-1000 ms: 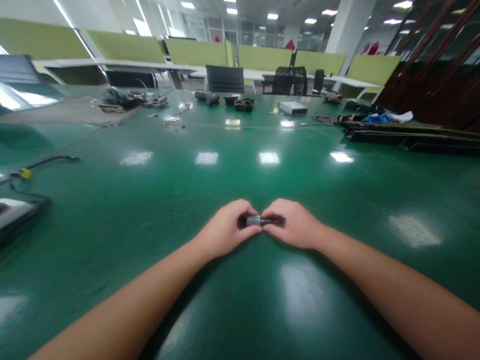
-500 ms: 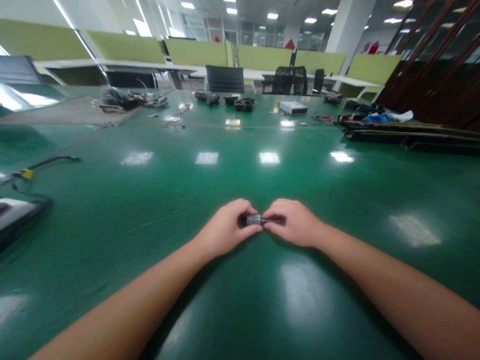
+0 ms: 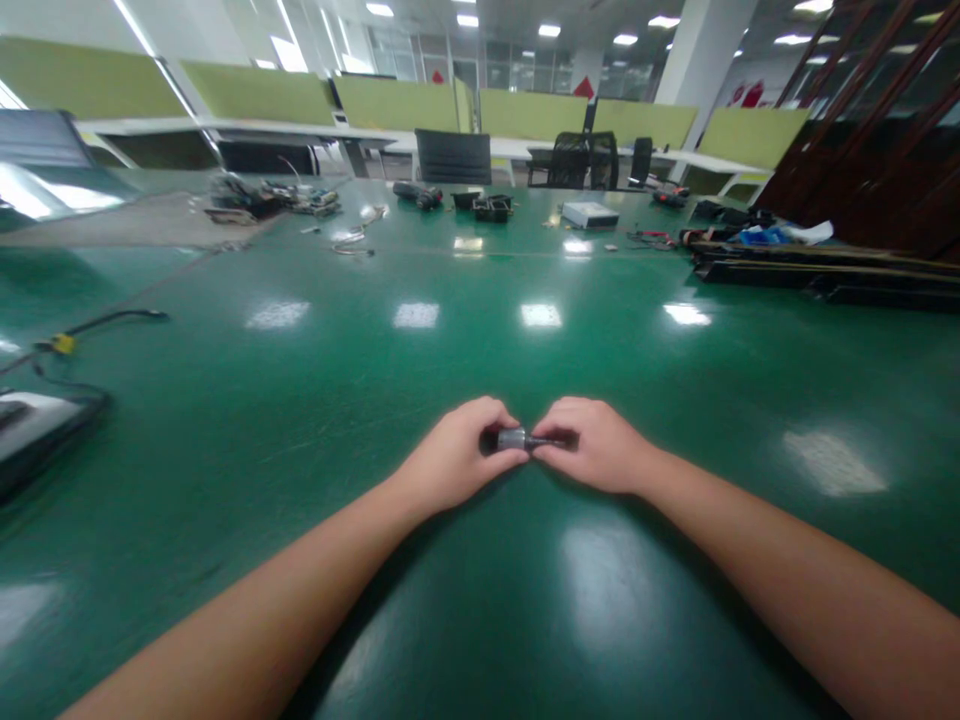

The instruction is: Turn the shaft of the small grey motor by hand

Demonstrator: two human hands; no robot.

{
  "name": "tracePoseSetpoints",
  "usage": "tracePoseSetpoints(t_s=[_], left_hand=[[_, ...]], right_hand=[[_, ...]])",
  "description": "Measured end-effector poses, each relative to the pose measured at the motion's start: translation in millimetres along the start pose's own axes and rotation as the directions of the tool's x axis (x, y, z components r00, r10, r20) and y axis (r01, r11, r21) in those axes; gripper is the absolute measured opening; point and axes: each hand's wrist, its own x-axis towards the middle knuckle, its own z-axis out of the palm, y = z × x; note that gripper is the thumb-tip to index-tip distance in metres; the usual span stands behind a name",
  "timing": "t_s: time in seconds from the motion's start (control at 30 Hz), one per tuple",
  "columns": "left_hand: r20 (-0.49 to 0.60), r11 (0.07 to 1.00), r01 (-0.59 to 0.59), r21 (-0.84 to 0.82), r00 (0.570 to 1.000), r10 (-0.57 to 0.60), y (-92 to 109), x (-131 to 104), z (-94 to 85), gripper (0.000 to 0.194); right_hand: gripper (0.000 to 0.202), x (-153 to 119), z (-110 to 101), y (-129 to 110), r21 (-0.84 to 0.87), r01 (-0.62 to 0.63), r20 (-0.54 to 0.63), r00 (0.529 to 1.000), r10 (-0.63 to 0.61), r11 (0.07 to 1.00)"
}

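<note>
Left grip (image 3: 450, 462) has a small silver cylinder (image 3: 511, 439) pinched between thumb and fingers, right grip (image 3: 604, 447) is pinching the thin dark shaft (image 3: 544, 441) just beside it. Green tabletop (image 3: 480, 365) all around; white box (image 3: 590, 215) sits well beyond both grips, yellow-tagged cable (image 3: 64, 344) way off left.

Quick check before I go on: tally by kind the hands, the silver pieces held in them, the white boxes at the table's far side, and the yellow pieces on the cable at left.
Hands: 2, left hand and right hand
Silver piece: 1
White box: 1
Yellow piece: 1
Total: 5
</note>
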Motion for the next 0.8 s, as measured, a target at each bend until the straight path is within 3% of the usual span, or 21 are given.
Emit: tracePoseSetpoints(t_s=[0.8], left_hand=[[0.001,1.0,-0.004,-0.001,1.0,0.004,-2.4,-0.2,0.4,0.023]], right_hand=[[0.007,-2.6,-1.3,3.0,-0.023,-0.036,0.002,0.999,0.036,0.999]])
